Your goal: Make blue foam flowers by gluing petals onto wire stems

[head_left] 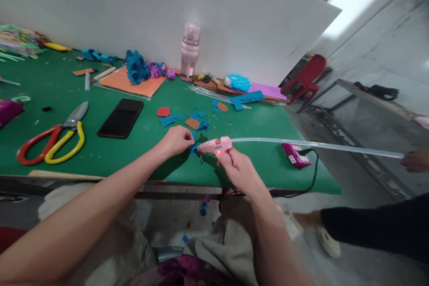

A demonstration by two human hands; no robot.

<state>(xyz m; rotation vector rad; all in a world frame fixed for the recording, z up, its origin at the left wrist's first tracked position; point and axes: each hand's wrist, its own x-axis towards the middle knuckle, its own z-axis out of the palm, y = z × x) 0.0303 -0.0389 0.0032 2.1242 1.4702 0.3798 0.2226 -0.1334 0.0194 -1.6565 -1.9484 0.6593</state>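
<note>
Two hands: both yours, working at the near edge of the green counter.
Right hand: your grip is closed around the pink glue gun, its nozzle pointing left; a long clear glue stick trails out the back.
Left hand: your fingertips pinch a small blue foam piece just at the nozzle.
Nearby: scissors and black phone lie to the left.
</note>
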